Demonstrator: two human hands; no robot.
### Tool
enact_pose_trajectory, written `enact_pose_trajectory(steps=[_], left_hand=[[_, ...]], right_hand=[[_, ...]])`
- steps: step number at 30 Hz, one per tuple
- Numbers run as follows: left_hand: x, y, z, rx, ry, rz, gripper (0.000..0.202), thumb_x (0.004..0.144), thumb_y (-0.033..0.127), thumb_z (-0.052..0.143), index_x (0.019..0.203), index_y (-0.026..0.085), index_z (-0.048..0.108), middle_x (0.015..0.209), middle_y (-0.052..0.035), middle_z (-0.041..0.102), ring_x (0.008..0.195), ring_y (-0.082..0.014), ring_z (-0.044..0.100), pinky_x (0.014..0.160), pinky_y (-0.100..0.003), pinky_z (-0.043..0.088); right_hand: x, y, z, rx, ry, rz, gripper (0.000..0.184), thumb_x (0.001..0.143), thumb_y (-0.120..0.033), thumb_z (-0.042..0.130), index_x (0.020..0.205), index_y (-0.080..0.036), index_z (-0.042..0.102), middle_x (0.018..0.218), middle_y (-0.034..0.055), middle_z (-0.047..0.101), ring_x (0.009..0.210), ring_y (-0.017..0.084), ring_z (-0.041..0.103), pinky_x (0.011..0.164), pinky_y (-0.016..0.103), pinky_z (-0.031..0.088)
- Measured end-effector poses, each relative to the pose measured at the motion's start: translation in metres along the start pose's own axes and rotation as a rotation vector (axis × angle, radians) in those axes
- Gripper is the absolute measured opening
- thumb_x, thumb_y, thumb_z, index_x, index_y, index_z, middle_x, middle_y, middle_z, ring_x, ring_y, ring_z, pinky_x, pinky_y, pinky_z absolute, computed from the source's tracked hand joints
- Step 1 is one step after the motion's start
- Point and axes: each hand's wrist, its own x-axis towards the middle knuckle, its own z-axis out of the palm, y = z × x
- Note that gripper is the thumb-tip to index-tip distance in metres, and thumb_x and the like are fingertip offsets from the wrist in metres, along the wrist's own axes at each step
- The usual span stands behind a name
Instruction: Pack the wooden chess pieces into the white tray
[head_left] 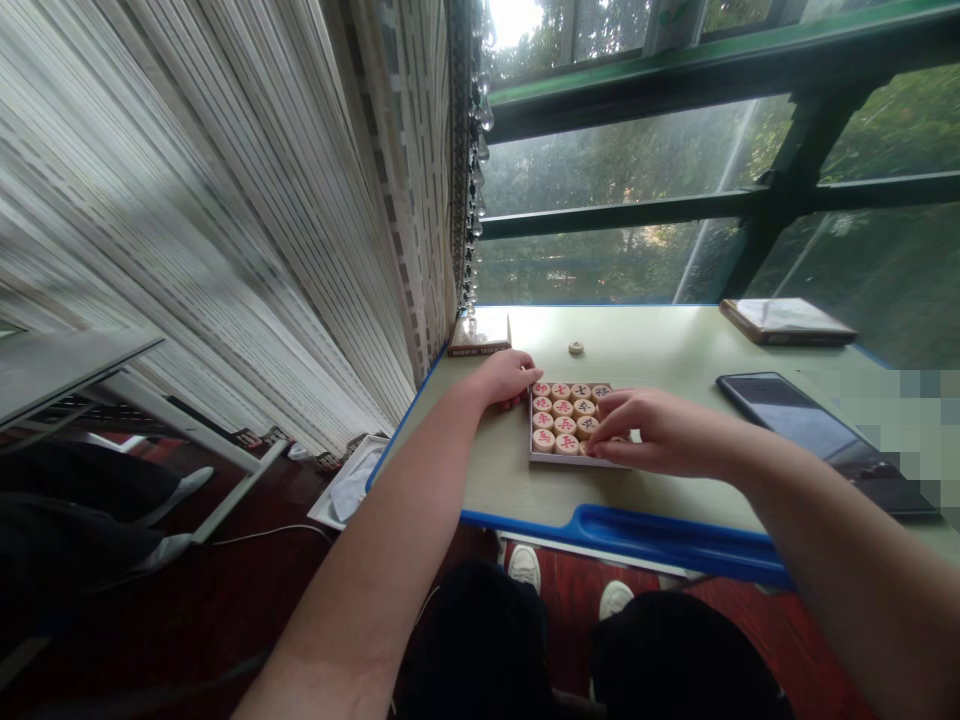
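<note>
A shallow box (534, 455) of round wooden chess pieces (564, 410) with red and black characters lies on the pale green desk (645, 350). My left hand (508, 377) rests against the box's far left corner, fingers curled on its edge. My right hand (654, 430) lies over the right side of the box, fingers bent down onto the pieces; whether it pinches one is hidden. A single loose piece (576, 348) sits farther back on the desk.
A dark phone (817, 432) lies to the right. A flat book-like box (786, 321) sits at the far right, another small box (480, 338) by the curtain (262, 230). The desk has a blue front rim (645, 532). A window is behind.
</note>
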Motion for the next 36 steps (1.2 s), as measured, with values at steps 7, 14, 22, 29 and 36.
enact_pose_trajectory(steps=[7, 14, 22, 29, 36], left_hand=[[0.001, 0.000, 0.000, -0.020, 0.022, 0.007, 0.031, 0.079, 0.039, 0.050, 0.091, 0.014, 0.063, 0.053, -0.0011, 0.055, 0.040, -0.0121, 0.049, 0.040, -0.024, 0.038], [0.002, 0.002, 0.003, 0.283, 0.274, 0.176, 0.033, 0.074, 0.044, 0.052, 0.072, 0.014, 0.067, 0.062, -0.0053, 0.062, 0.057, -0.0144, 0.053, 0.054, -0.024, 0.038], [0.008, -0.008, 0.009, 0.156, 0.468, 0.220, 0.047, 0.077, 0.053, 0.043, 0.060, 0.014, 0.063, 0.056, -0.0022, 0.058, 0.055, -0.0118, 0.048, 0.054, -0.024, 0.032], [0.004, -0.009, 0.006, 0.068, 0.426, 0.230, 0.054, 0.080, 0.058, 0.037, 0.061, 0.015, 0.064, 0.057, -0.0022, 0.059, 0.058, -0.0134, 0.053, 0.058, -0.025, 0.034], [-0.007, -0.005, 0.001, 0.104, 0.437, 0.221, 0.058, 0.084, 0.057, 0.029, 0.062, 0.016, 0.063, 0.062, -0.0037, 0.063, 0.063, -0.0145, 0.056, 0.061, -0.025, 0.037]], right_hand=[[0.004, 0.013, -0.002, 0.214, 0.171, 0.099, 0.026, 0.079, -0.032, 0.051, 0.081, -0.016, 0.072, 0.075, 0.0060, 0.065, 0.066, 0.015, 0.057, 0.059, 0.025, 0.041], [0.019, 0.069, 0.016, 0.158, 0.555, 0.503, 0.028, 0.074, -0.032, 0.050, 0.074, -0.015, 0.071, 0.072, 0.0065, 0.070, 0.069, 0.019, 0.060, 0.064, 0.027, 0.042], [0.023, 0.081, 0.016, 0.218, 0.594, 0.616, 0.033, 0.076, -0.032, 0.044, 0.082, -0.015, 0.071, 0.084, 0.0058, 0.071, 0.080, 0.017, 0.062, 0.068, 0.024, 0.044], [0.046, 0.093, 0.008, 0.142, 0.489, 0.772, 0.025, 0.068, -0.028, 0.051, 0.064, -0.015, 0.071, 0.056, 0.0057, 0.064, 0.051, 0.016, 0.056, 0.050, 0.026, 0.038], [0.058, 0.097, 0.015, -0.048, 0.657, 0.723, 0.034, 0.080, -0.030, 0.040, 0.082, -0.017, 0.071, 0.084, 0.0118, 0.069, 0.081, 0.023, 0.061, 0.070, 0.030, 0.043]])
